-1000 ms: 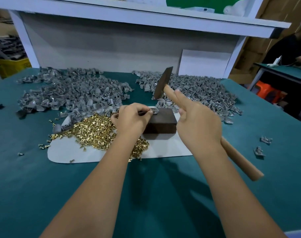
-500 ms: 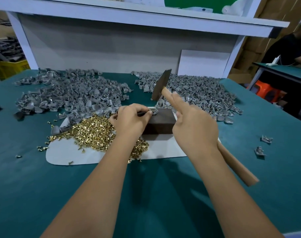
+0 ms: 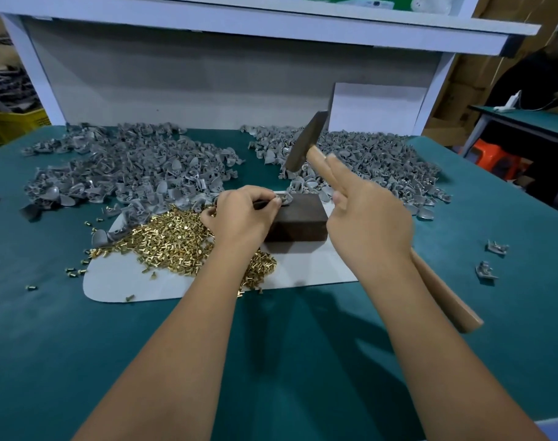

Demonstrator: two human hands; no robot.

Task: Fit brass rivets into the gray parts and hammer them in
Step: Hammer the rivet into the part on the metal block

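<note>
My left hand (image 3: 242,214) pinches a small gray part (image 3: 284,199) on the top left edge of a dark brown block (image 3: 300,219); a brass rivet shows in the part. My right hand (image 3: 366,224) grips a wooden-handled hammer (image 3: 306,144), index finger stretched along the handle, with the metal head raised above and behind the block. A heap of loose brass rivets (image 3: 176,240) lies on a white sheet (image 3: 118,281) just left of my left hand.
Two large heaps of gray parts lie at the back: one on the left (image 3: 128,167), one on the right (image 3: 366,157). Two single gray parts (image 3: 491,259) sit on the green table at the right. A white shelf frame (image 3: 271,23) stands behind. A person sits at the far right.
The hammer head has dipped slightly and come back up above the block. My left hand has stayed on the gray part at the block.
</note>
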